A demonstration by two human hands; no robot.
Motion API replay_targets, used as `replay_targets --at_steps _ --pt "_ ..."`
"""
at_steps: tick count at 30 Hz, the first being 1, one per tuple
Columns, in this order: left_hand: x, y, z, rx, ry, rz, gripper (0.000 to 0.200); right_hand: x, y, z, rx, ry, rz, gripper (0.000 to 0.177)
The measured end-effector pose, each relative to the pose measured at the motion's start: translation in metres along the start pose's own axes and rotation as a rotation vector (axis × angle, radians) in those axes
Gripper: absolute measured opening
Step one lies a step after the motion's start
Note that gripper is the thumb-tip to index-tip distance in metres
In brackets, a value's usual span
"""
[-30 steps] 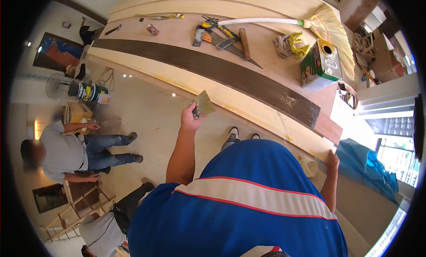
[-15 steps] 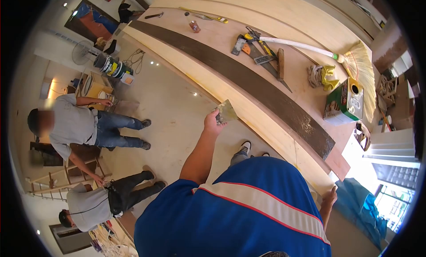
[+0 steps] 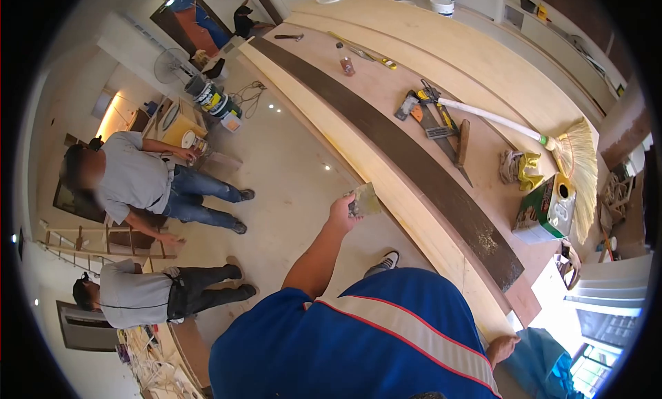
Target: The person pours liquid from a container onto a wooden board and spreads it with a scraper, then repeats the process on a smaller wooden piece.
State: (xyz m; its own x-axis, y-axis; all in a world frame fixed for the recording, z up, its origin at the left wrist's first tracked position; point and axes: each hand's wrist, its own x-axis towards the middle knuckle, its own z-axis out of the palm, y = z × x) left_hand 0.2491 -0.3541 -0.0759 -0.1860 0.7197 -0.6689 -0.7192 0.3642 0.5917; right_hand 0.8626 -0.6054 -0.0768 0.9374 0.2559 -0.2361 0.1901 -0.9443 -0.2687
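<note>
My left hand (image 3: 343, 213) is closed on a flat scraper (image 3: 365, 200) with a pale, smeared blade. The blade is close to the outer edge of a long pale wooden board (image 3: 407, 216); whether they touch is unclear. At the near end of that board, my right hand (image 3: 503, 348) has its fingers curled on the edge, partly hidden by the blue shirt. A dark brown strip (image 3: 386, 134) runs lengthwise beside the pale board.
Hand tools (image 3: 436, 127), a broom (image 3: 576, 154), a crumpled cloth (image 3: 527, 170) and a metal can (image 3: 545, 209) lie or stand on the panel. A bottle (image 3: 345, 60) is farther back. Two people (image 3: 134, 171) (image 3: 138, 293) stand left, near buckets (image 3: 214, 99) and a ladder (image 3: 83, 246).
The view has shifted, so the panel and tools appear farther right and lower. The upper person's lowered hand has moved away from the other person's waist. Both my hands keep their holds.
</note>
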Motion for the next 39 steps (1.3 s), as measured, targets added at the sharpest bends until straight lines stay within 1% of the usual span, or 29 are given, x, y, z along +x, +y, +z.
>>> replay_targets --at_steps 1,4,5,8,11,13,14,15,18,19,20,22,23,26,27,29,33,34,35,39 --pt "0.001 0.002 -0.008 -0.007 0.000 0.003 0.030 0.033 0.028 0.022 -0.048 -0.024 -0.024 0.052" --pt "-0.007 0.015 -0.020 -0.010 0.046 0.009 0.030 0.042 0.040 0.007 -0.203 0.036 -0.162 0.052" --pt "-0.011 0.020 -0.025 -0.006 0.072 0.009 0.030 0.065 0.065 0.015 -0.173 0.071 -0.208 0.064" --pt "-0.017 0.032 -0.044 -0.052 0.042 0.031 0.030 0.098 0.108 0.015 -0.144 0.111 -0.283 0.055" --pt "-0.017 0.037 -0.067 -0.082 0.074 0.024 0.032 0.116 0.133 0.016 -0.145 0.147 -0.365 0.046" --pt "-0.030 0.041 -0.066 -0.090 0.120 0.033 0.032 0.131 0.151 0.023 -0.164 0.184 -0.460 0.041" --pt "-0.034 0.041 -0.062 -0.090 0.137 0.028 0.032 0.139 0.160 0.027 -0.167 0.194 -0.472 0.038" --pt "-0.032 0.040 -0.064 -0.080 0.118 0.014 0.031 0.140 0.166 0.029 -0.167 0.184 -0.448 0.035" --pt "-0.022 0.039 -0.076 -0.045 0.085 0.002 0.031 0.081 0.094 -0.017 0.077 0.033 0.013 0.069" --pt "-0.020 0.039 -0.073 -0.017 0.086 0.005 0.031 0.087 0.099 -0.013 0.064 0.039 0.021 0.076" --pt "-0.018 0.038 -0.070 0.008 0.086 0.003 0.031 0.091 0.105 -0.010 0.085 0.038 0.048 0.077" --pt "-0.011 0.038 -0.064 0.027 0.061 -0.020 0.030 0.079 0.091 -0.020 0.128 0.044 0.109 0.079" --pt "-0.008 0.039 -0.060 0.038 0.047 -0.029 0.030 0.084 0.096 -0.018 0.102 0.039 0.092 0.081" --pt "-0.001 0.040 -0.049 0.022 -0.001 -0.014 0.030 0.063 0.082 -0.020 0.068 0.028 0.157 0.080" --pt "0.001 0.042 -0.044 0.029 -0.056 -0.026 0.030 0.067 0.090 -0.009 0.045 0.011 0.149 0.081" --pt "0.001 0.045 -0.037 0.038 -0.159 -0.056 0.030 0.054 0.083 0.000 0.028 0.011 0.150 0.081" --pt "-0.001 0.036 -0.017 0.014 -0.171 -0.087 0.030 0.022 0.059 -0.004 -0.042 -0.002 0.103 0.080" --pt "0.001 0.031 -0.015 -0.013 -0.162 -0.096 0.030 0.018 0.064 -0.003 -0.053 0.001 0.085 0.080" --pt "0.003 0.026 -0.013 -0.039 -0.153 -0.105 0.030 0.020 0.071 -0.002 -0.003 -0.006 0.101 0.079" --pt "0.014 0.007 -0.014 -0.007 -0.179 -0.137 0.034 0.015 0.083 -0.006 0.041 -0.023 0.102 0.078"
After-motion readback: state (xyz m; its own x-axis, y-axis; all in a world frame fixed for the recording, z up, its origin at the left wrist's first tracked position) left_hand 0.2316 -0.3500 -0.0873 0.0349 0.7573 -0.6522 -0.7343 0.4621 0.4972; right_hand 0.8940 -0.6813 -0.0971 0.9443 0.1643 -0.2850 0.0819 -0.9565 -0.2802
